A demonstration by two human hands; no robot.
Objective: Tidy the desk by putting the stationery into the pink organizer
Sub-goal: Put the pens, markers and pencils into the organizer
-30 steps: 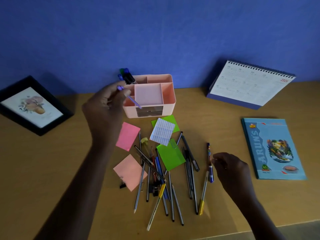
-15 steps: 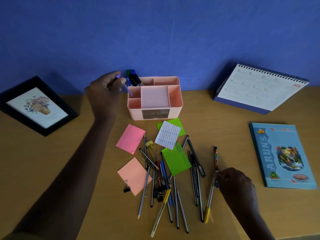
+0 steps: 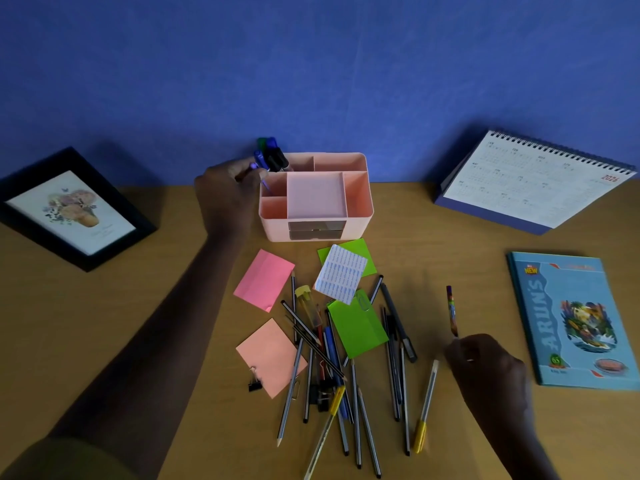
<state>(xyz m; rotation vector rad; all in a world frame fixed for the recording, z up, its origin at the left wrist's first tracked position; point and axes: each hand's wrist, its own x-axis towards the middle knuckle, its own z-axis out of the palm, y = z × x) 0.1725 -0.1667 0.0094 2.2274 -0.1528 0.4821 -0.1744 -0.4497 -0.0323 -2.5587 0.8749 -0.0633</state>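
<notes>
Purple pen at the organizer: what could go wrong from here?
The purple pen, tilted in the left hand, could catch the pink organizer divider or knock the markers behind it. The right hand, pinching the patterned pen by its end, may fumble it.

Smooth matt pink plastic organizer (image 3: 360,206), wood-grain desk (image 3: 138,306), paper sticky notes (image 3: 265,278), glossy notebook cover (image 3: 571,320)
</notes>
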